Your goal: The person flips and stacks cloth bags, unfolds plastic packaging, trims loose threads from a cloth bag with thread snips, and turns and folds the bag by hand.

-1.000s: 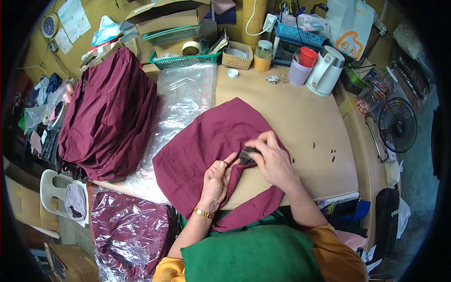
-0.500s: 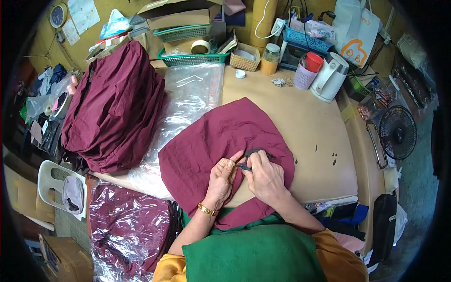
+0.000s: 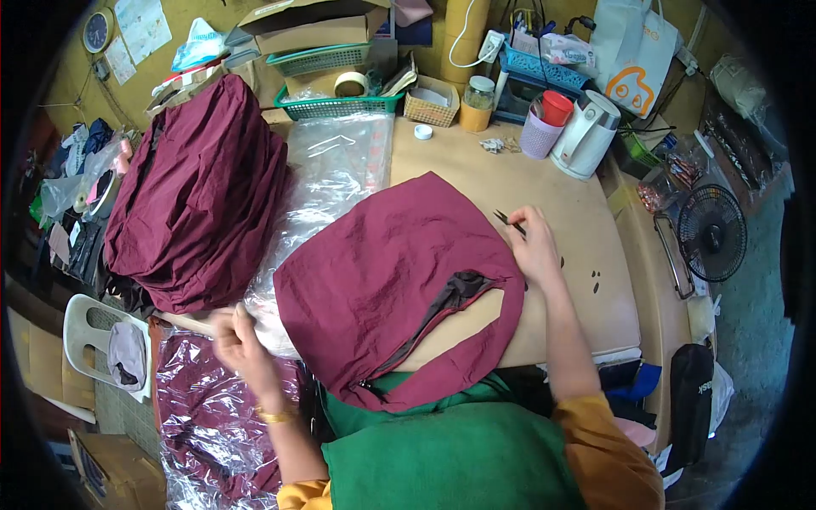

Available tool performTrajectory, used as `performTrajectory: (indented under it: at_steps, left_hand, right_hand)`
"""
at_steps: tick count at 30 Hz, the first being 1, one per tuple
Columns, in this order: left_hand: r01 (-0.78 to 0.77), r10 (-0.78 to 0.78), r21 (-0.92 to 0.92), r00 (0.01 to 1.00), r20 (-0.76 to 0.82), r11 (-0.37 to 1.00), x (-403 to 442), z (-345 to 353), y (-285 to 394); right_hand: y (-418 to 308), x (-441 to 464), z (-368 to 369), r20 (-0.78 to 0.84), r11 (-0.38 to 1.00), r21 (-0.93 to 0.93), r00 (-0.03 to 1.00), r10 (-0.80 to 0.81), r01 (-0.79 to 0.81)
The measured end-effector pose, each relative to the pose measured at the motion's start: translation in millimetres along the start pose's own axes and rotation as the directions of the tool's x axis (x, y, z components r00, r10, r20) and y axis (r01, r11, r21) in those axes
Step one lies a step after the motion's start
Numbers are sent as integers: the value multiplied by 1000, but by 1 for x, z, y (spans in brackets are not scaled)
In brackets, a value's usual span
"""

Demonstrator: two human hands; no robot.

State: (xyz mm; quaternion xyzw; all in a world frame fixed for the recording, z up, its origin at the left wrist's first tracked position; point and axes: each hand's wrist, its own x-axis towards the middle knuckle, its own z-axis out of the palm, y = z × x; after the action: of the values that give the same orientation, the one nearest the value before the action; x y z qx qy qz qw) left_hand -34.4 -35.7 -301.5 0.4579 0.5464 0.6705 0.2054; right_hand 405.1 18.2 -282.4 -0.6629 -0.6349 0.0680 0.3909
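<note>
A maroon fabric bag (image 3: 391, 263) with a wide strap loop lies on the padded table, its dark-lined opening facing me. In my right hand (image 3: 534, 246), past the bag's upper right edge, is a small pair of dark thread snips (image 3: 510, 223), points toward the upper left. My left hand (image 3: 240, 340) is off the bag's left side, above the table's front edge, and blurred. Its fingers look curled with the thumb pressed on them; what they pinch, if anything, does not show.
A tall pile of maroon fabric (image 3: 195, 204) stands at the left beside clear plastic sheeting (image 3: 340, 170). Plastic-wrapped maroon goods (image 3: 212, 416) lie below. Along the back are a green basket (image 3: 340, 105), a jar (image 3: 478, 104) and a white kettle (image 3: 586, 136). A black fan (image 3: 712, 233) is at the right.
Both hands have left the bag's opening: the left swung out to the left, the right up and to the right with the snips. The bag's strap and dark lining now show uncovered.
</note>
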Motion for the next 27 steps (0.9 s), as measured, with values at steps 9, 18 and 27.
performTrajectory:
  at_steps: [9, 18, 27]
  left_hand:
    - [41, -441, 693, 797, 411, 720, -31, -20, 28]
    - [-174, 94, 322, 964, 249, 931, -3, 22, 35]
    - [-319, 79, 122, 549, 832, 940, -56, 94, 65]
  right_hand:
    - [3, 24, 0, 101, 981, -172, 989, 112, -94]
    - [-12, 22, -25, 77, 831, 556, 996, -46, -5]
    - [-60, -52, 28, 348, 952, 277, 910, -223, 127]
